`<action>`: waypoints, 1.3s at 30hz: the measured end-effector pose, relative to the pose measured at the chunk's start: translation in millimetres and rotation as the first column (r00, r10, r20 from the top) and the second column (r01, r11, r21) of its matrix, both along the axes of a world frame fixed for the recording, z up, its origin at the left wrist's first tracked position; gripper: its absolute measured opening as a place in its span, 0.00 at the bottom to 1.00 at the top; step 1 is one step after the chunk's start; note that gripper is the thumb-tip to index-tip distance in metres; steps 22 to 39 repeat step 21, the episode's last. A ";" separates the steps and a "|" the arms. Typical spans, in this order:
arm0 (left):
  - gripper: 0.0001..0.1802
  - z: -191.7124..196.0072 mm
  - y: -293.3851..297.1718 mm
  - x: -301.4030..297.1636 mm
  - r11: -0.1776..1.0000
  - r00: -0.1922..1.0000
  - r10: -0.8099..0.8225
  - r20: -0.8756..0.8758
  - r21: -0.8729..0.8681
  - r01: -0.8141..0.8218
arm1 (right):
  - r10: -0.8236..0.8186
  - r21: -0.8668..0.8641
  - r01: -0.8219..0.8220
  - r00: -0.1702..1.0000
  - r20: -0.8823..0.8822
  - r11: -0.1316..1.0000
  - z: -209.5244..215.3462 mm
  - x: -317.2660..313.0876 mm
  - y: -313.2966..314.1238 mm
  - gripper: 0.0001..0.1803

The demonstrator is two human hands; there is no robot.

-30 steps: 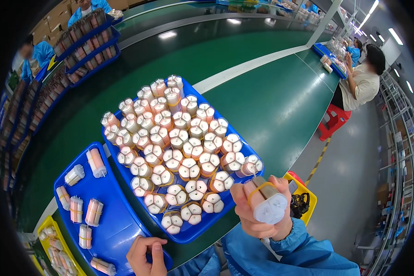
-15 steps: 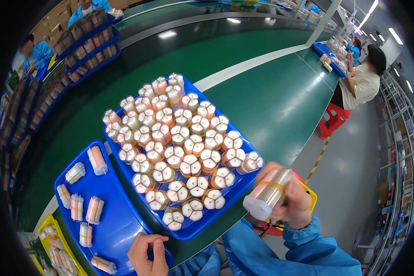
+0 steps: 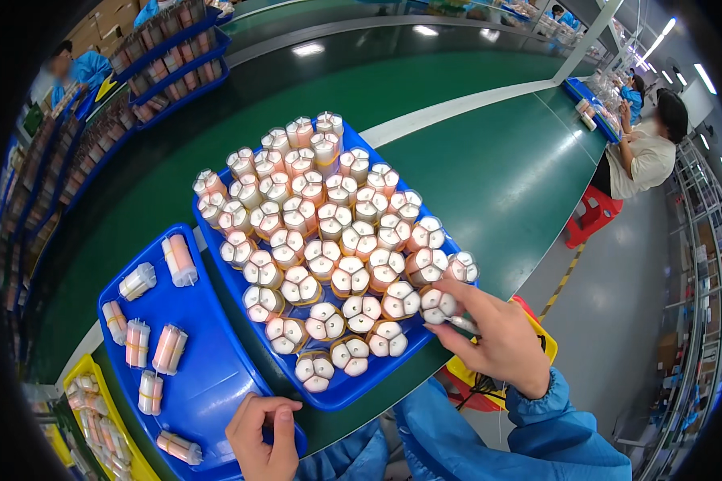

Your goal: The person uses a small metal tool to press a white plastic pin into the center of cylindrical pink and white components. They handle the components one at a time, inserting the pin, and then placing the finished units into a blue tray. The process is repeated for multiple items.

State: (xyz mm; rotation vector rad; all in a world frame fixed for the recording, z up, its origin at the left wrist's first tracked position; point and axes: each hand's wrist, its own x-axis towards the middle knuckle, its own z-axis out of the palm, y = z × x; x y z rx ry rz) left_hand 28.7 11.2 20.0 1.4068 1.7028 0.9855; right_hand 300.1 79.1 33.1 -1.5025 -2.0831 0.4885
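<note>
A large blue tray (image 3: 345, 398) holds many upright bundles, each of white-ended cylinders in clear wrap with a yellow band. At its near right corner my right hand (image 3: 493, 337) has thumb and fingers closed around one such bundle (image 3: 439, 305), which stands upright, white ends up. A small pale piece shows beside the fingers; I cannot make it out. My left hand (image 3: 265, 433) rests by the near rim of a second blue tray (image 3: 217, 385), fingers curled, nothing visible in them. Several bundles, such as a pink one (image 3: 168, 349), lie on their sides in that tray.
A yellow tray (image 3: 140, 461) of similar pieces stands at the lower left. Stacked blue trays (image 3: 180, 92) of bundles rise at the far left. The green table (image 3: 489, 176) stretches away. On a red stool (image 3: 592, 216) at the right sits a person; others work farther off.
My right hand has turned the bundle from tilted to upright and brought it left, over the tray's near right corner. The left hand stays in place. The whole view has shifted slightly.
</note>
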 end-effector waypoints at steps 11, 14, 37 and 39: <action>0.12 -2.3 -2.5 -0.8 1.000 1.000 0.004 0.002 0.020 -0.004 | -0.065 -0.087 0.051 0.984 -0.167 0.995 -18.6 3.1 -2.9 0.26; 0.11 -3.3 -2.6 -1.4 1.000 0.999 -0.003 0.035 0.023 0.003 | -0.071 0.001 0.073 0.971 -0.228 0.997 -19.7 15.4 -11.6 0.26; 0.10 -3.7 -7.0 -5.6 0.999 0.999 0.012 0.035 0.045 -0.014 | -0.236 -0.146 0.206 0.944 -0.232 0.968 -16.2 42.8 -0.7 0.21; 0.10 -3.7 -7.0 -5.6 0.999 0.999 0.012 0.035 0.045 -0.014 | -0.236 -0.146 0.206 0.944 -0.232 0.968 -16.2 42.8 -0.7 0.21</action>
